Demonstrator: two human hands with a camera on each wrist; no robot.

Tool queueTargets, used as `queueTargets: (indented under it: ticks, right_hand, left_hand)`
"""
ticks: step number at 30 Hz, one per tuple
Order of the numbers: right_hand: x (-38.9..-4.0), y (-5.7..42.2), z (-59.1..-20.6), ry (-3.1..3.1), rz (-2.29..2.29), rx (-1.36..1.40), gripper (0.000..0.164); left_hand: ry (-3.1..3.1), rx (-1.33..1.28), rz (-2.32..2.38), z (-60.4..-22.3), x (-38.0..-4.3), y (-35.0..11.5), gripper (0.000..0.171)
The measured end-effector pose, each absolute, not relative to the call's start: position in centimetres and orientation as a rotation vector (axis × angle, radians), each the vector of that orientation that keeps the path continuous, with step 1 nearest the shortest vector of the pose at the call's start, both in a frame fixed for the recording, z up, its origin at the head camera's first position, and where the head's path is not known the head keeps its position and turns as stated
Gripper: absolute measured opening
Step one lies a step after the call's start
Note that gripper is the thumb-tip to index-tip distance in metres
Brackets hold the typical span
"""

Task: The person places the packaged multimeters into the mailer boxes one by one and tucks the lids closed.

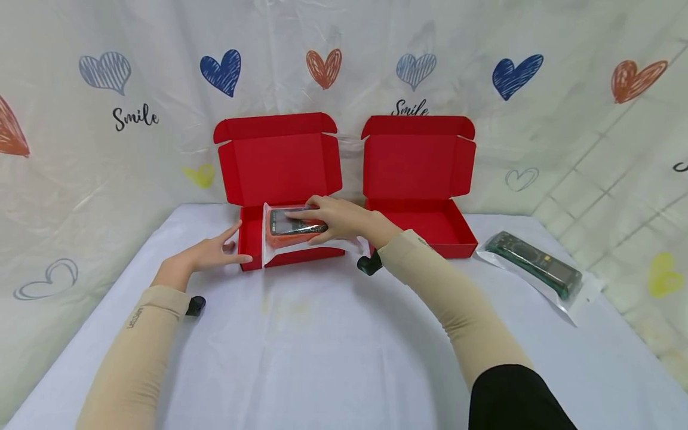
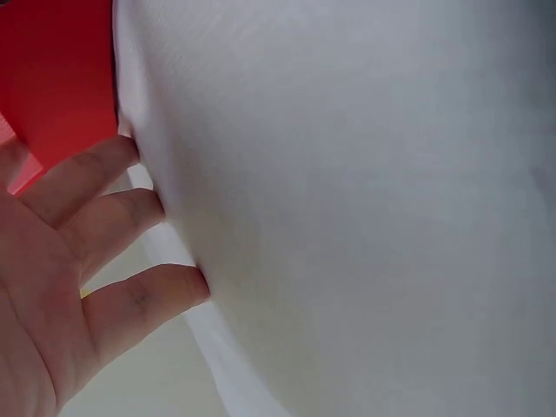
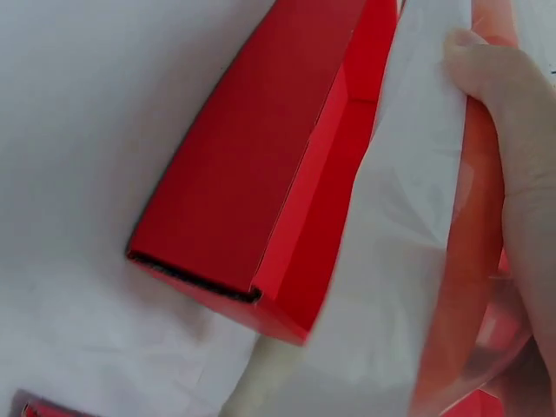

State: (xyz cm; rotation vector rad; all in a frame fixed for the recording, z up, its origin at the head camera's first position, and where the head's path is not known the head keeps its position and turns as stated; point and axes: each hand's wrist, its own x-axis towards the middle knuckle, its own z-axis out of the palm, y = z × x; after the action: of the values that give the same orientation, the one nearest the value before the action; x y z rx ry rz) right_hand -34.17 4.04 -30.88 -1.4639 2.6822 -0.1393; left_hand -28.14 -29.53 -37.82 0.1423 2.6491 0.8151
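Note:
My right hand [image 1: 346,220] grips an orange pack [image 1: 278,239] with a dark panel, sealed in a clear and white plastic pouch. It is held over the open tray of the left red box [image 1: 249,234], and my fingers hide part of the dark panel. In the right wrist view the thumb presses on the pouch [image 3: 391,252], which overlaps the box's front wall [image 3: 252,139]. My left hand [image 1: 206,252] has its fingers spread at the left side of that box, fingertips right at its wall. The left wrist view shows these fingers [image 2: 130,304] extended, only lightly bent.
A second red box [image 1: 419,161] stands to the right with its lid up. On the right of the white-covered table [image 1: 322,358] lies a green pack [image 1: 534,263] in a similar pouch. Behind both boxes hangs a curtain [image 1: 365,60] printed with hearts.

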Motion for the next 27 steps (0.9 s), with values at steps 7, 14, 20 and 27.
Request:
queueTargets:
  ticks: [7, 14, 20, 27]
  right_hand:
    - [-34.8, 2.6, -31.0, 2.722, -0.061, -1.445, 0.08]
    - [-35.7, 1.7, -31.8, 2.73, -0.063, -1.45, 0.081]
    - [-36.5, 1.1, -31.9, 2.74, -0.056, -1.435, 0.08]
    - [-37.2, 0.6, -32.2, 2.762, -0.071, -1.435, 0.082]
  left_hand:
    - [2.662, 0.144, 0.814, -37.7, -28.1, -29.6, 0.118]
    - [2.655, 0.136, 0.823, -37.8, -27.9, -29.5, 0.118]
    - [2.645, 0.133, 0.831, -38.0, -28.0, -29.6, 0.118]
    - [2.632, 0.128, 0.847, -37.8, -28.0, -29.5, 0.116]
